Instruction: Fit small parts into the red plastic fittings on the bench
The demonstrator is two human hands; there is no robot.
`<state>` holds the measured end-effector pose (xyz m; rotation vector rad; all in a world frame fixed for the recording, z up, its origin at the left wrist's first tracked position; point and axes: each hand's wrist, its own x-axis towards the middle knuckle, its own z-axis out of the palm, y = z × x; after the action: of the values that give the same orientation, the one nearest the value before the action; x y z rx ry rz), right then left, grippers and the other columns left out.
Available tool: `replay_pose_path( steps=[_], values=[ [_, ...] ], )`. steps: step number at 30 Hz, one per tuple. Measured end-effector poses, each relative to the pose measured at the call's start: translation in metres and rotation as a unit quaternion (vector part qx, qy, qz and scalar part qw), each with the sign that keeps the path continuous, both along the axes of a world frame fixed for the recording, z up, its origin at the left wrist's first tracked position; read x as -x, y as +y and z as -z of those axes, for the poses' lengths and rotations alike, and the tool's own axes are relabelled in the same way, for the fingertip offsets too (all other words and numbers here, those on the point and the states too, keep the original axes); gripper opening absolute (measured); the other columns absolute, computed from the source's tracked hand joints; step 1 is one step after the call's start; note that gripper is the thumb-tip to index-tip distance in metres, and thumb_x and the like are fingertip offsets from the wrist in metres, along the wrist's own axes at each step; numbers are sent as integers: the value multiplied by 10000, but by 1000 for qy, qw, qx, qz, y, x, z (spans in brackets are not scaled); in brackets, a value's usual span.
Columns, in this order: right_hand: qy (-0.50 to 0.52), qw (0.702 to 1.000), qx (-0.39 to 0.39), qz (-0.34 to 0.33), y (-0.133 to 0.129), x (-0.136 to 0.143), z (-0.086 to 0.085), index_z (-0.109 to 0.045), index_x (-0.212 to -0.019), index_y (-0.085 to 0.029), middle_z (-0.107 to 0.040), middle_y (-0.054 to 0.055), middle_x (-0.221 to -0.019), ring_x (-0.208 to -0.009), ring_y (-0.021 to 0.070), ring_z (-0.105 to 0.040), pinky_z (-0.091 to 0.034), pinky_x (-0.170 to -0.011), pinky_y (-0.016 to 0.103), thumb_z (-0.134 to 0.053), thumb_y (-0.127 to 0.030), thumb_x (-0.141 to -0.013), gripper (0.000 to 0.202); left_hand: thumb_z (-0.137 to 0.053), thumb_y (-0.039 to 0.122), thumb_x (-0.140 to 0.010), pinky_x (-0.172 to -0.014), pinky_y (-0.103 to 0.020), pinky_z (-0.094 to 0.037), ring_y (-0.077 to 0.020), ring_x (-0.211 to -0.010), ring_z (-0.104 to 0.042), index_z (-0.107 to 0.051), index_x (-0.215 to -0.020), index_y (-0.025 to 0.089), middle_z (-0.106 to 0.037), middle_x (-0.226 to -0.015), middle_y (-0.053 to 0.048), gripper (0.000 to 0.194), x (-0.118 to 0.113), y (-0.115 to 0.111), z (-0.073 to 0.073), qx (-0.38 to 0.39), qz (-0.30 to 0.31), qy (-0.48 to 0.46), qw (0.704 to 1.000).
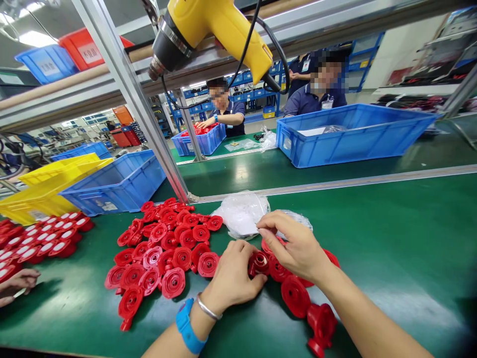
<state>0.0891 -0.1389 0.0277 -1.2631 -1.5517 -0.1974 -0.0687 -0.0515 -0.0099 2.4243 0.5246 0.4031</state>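
Note:
My left hand (234,273), with a blue strap and a metal bangle at the wrist, curls its fingers around a red round-bodied plastic part (260,262) whose round opening faces up. Just above and to the right, my right hand (292,243) is closed in a pinch. Whatever lies between its fingertips is too small to make out. More red parts (295,297) lie beneath and beside my right hand, partly hidden by it. A white plastic bag (242,214) rests behind both hands. Left of my left hand spreads a pile of similar red parts (173,283).
Red parts with white discs (55,238) stand in rows at far left, near another person's hand (18,286). Blue bins (350,144) and yellow bins (48,189) border the green bench (402,238). A yellow heat gun (216,30) hangs overhead. Co-workers sit opposite.

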Motion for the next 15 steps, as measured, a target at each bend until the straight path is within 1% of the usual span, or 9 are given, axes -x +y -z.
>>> replay_pose_path(
  steps=[2, 5, 7, 9, 10, 11, 12, 13, 15],
  values=[
    [-7, 1000, -9, 9, 1, 0, 0, -584, -890, -190, -626, 40, -810, -748, 161, -591, -490, -670, 292, -501, -121, -926, 114, -701, 215, -733, -856, -428, -443, -284, -978, -556, -617, -1091, 217, -635, -1040, -78, 367, -2, 0, 7, -16, 6, 24, 1000],
    [-14, 1000, -20, 19, 1, 2, 0, -584, -881, -192, -627, 36, -795, -732, 161, -593, -493, -658, 291, -501, -123, -923, 115, -634, 133, -751, -844, -402, -444, -267, -963, -579, -623, -1074, 222, -647, -1016, -68, 335, -3, 2, 14, -5, 2, 11, 1000],
    [-9, 999, -20, 29, 1, 2, -1, -586, -882, -191, -630, 39, -798, -738, 165, -596, -497, -662, 298, -502, -132, -925, 111, -634, 96, -724, -834, -400, -444, -265, -942, -586, -638, -1029, 218, -657, -983, -63, 329, -2, 6, 15, 23, -12, -14, 1000],
    [4, 999, -24, 43, 0, 0, -1, -592, -893, -192, -635, 43, -813, -750, 170, -600, -502, -664, 304, -511, -143, -925, 100, -636, 99, -730, -801, -389, -456, -251, -898, -593, -640, -1038, 213, -663, -974, -67, 328, 0, 10, 13, 48, -33, -34, 998],
    [14, 998, -28, 50, -1, 0, -2, -595, -901, -193, -639, 45, -826, -758, 171, -603, -505, -665, 304, -518, -144, -924, 94, -641, 113, -744, -772, -373, -466, -237, -870, -596, -636, -1058, 208, -663, -979, -71, 328, 1, 12, 10, 78, -47, -49, 995],
    [24, 998, -33, 54, -2, 0, -2, -598, -911, -195, -643, 47, -841, -770, 172, -606, -509, -668, 303, -526, -143, -922, 90, -651, 133, -758, -747, -350, -477, -220, -850, -598, -629, -1080, 202, -662, -985, -74, 330, 1, 14, 6, 130, -58, -69, 987],
    [34, 997, -39, 55, -2, 0, -3, -600, -919, -197, -646, 48, -855, -785, 173, -610, -513, -675, 302, -534, -140, -920, 87, -667, 161, -772, -732, -325, -487, -203, -846, -601, -622, -1107, 194, -660, -999, -78, 339, 2, 16, 2, 203, -60, -100, 972],
    [42, 997, -43, 52, -3, 1, -4, -602, -923, -198, -647, 50, -873, -806, 174, -614, -519, -690, 303, -543, -137, -918, 85, -691, 194, -781, -725, -300, -496, -189, -854, -605, -619, -1134, 189, -657, -1020, -80, 360, 3, 17, -3, 295, -56, -138, 944],
    [47, 997, -47, 36, -3, 4, -4, -611, -928, -196, -643, 56, -921, -858, 176, -617, -528, -745, 311, -562, -135, -910, 81, -764, 259, -761, -725, -257, -507, -157, -856, -611, -624, -1178, 199, -655, -1076, -76, 444, 4, 17, -12, 466, -35, -217, 857]
  ],
)
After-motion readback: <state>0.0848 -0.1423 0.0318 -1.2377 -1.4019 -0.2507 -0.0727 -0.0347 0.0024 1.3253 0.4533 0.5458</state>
